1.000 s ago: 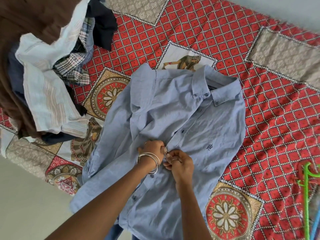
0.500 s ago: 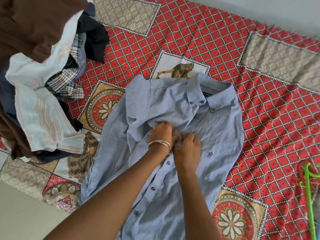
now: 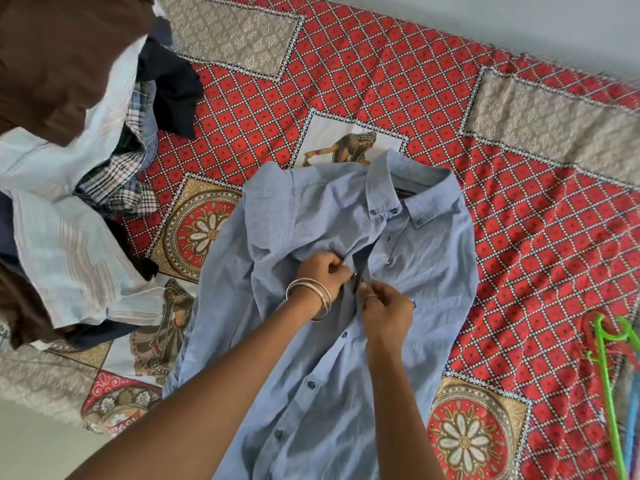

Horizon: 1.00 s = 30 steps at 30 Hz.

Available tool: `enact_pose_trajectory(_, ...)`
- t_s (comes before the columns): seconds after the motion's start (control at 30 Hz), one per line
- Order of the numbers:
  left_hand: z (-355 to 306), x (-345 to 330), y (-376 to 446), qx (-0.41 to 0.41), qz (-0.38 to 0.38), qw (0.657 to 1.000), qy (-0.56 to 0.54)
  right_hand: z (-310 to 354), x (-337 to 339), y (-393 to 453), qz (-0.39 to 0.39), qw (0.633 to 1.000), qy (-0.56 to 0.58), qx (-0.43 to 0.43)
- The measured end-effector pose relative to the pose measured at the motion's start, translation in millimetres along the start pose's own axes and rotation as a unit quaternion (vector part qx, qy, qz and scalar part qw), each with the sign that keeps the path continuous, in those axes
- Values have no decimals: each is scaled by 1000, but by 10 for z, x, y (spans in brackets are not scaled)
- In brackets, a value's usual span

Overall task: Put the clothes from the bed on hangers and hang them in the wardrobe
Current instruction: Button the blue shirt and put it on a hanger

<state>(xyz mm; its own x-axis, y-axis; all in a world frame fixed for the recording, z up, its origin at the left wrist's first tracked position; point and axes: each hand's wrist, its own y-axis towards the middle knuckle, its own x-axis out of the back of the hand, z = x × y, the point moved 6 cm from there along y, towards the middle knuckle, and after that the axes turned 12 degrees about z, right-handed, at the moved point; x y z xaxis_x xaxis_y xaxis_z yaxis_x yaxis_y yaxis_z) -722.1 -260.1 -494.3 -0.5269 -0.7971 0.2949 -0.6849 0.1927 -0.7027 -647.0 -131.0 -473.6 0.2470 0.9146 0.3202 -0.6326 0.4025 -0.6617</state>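
Across the patterned bed (image 3: pixel 450 116) both hands' grips pinch the blue shirt (image 3: pixel 433 265) placket at a button; hangers (image 3: pixel 604 368) and clothes pile (image 3: pixel 69 202) wait untouched.

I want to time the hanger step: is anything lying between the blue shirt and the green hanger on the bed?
Nothing visible: only bare red bedspread separates the blue shirt from the green hanger. Both hands, left and right, pinch the shirt's placket.

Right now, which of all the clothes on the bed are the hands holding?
The plain blue shirt spread flat in the middle. Both the left hand and right hand pinch its button strip. The other clothes lie untouched in a heap.
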Motion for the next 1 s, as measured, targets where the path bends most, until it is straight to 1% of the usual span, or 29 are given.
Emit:
enact_pose_trajectory(0.13, -31, -66, -44, -9, 14, 999, -48, -27, -24, 29, 19, 999, 28, 2)
enact_pose_trajectory(0.2, -55, -54, -59, -17, 17, 998, -55, -43, -28, 35, 22, 999, 38, 0)
enact_pose_trajectory(0.3, -72, -9, -58, -35, -4, 999, -35, -81, -23, 31, 14, 998, 59, -6)
enact_pose_trajectory(0.4, -55, 5, -65, -33, -27, 997, -64, -101, -18, 17, 11, 996, 86, -1)
enact_pose_trajectory(0.53, -58, -3, -70, -41, -50, 996, -68, -136, -3, 11, 13, 995, 99, 0)
enact_pose_trajectory(0.57, -63, -2, -68, -43, -48, 996, -65, -140, -3, 13, 24, 994, 107, 2)
enact_pose_trajectory(0.67, -82, 11, -57, -44, -40, 997, -42, -84, -14, -9, 92, 983, 156, 24)
enact_pose_trajectory(0.8, -86, 21, -33, -16, -16, 999, -36, 18, 20, 31, 146, 973, 178, 12)
enact_pose_trajectory(0.93, -97, 32, -41, 30, 31, 997, -57, 22, 25, 102, 157, 976, 148, -12)
enact_pose_trajectory(1.0, -95, -4, -64, 60, 56, 993, -80, 20, 8, 137, 140, 987, 78, 5)
